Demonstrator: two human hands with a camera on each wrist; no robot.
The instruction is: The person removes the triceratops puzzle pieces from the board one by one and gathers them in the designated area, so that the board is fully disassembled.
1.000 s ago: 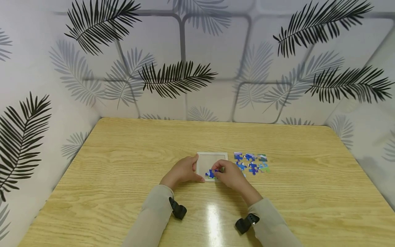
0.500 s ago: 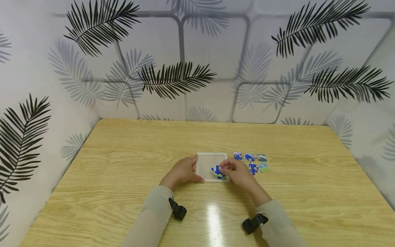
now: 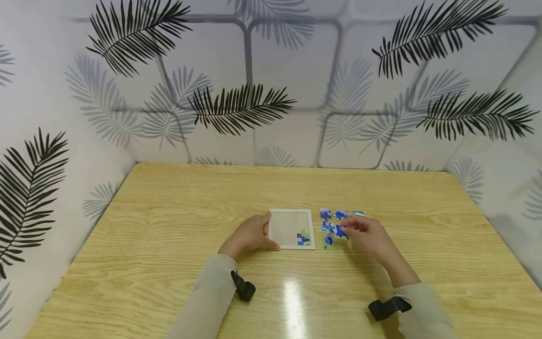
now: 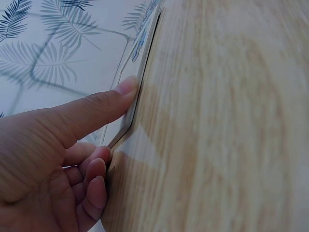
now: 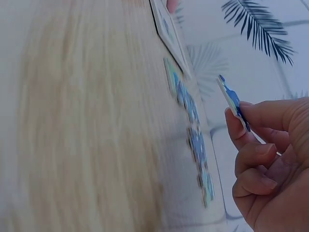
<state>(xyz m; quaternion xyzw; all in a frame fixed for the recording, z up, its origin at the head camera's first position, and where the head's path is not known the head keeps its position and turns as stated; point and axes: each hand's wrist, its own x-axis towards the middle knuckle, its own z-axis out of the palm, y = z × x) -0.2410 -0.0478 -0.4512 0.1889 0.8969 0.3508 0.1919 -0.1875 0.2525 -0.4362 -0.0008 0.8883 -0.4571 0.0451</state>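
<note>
My left hand (image 3: 250,233) grips the left edge of a pale, shallow puzzle frame (image 3: 290,210), with the thumb on its near left corner. In the left wrist view, that thumb (image 4: 126,86) presses the frame's rim. Inside the frame's near right corner lie blue and green jigsaw pieces (image 3: 303,238). My right hand (image 3: 370,233) pinches a blue puzzle piece (image 5: 232,100) between thumb and forefinger, raised off the table. It hovers over the loose puzzle pieces (image 3: 325,214) right of the frame and hides some of them from the head view.
The loose pieces lie flat on a wooden table (image 3: 190,197), close beside the frame. Behind the table stands a wall (image 3: 288,141) with a leaf pattern. Both wrists wear black straps with small cameras (image 3: 383,308).
My right hand has moved right, from over the frame to above the loose pieces, pinching a blue piece. The pieces in the frame's corner now show uncovered. My left hand stays put.
</note>
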